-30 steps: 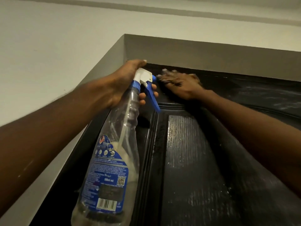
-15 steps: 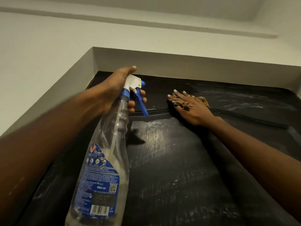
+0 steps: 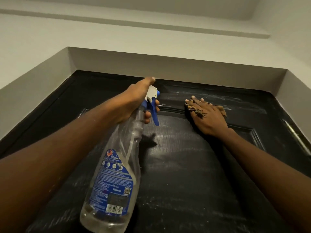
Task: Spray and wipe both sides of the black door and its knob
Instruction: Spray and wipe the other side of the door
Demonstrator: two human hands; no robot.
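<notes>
Black door (image 3: 185,174) looks streaked up top, perhaps half-wiped; your left hand (image 3: 134,101) grips the spray bottle (image 3: 114,174), right hand (image 3: 208,118) presses the cloth (image 3: 221,110) flat; knob unseen.

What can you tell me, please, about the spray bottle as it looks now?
The spray bottle is clear plastic and looks nearly empty, with a dip tube, a blue label with barcode, a white-and-blue spray head and a blue trigger. The left hand grips its neck, holding it tilted before the black door, nozzle towards the door's top.
</notes>
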